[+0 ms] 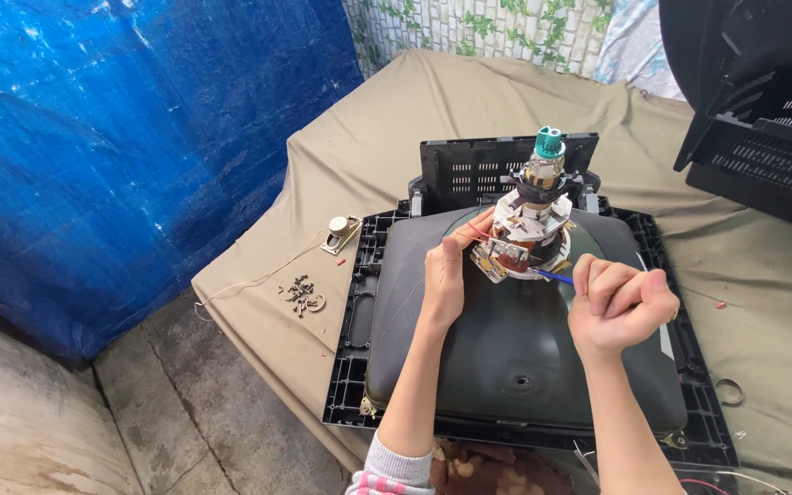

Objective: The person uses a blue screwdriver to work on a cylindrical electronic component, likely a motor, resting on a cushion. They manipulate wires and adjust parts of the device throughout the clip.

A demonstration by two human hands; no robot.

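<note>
Head view: your left hand (445, 275) steadies the coil (524, 240) on the picture tube (506, 339), fingers gripping, while your right hand (618, 305) fists a screwdriver (554, 275).

Two bare forearms came up from the bottom edge, no watch, no rings, no gloves. The left hand (444, 275) showed plain, unpainted nails. At the left elbow sat a bunched sleeve (387, 473), grey with pink and white stripes. The right hand (618, 307) and its arm were bare all the way down, with no sleeve in view.
</note>
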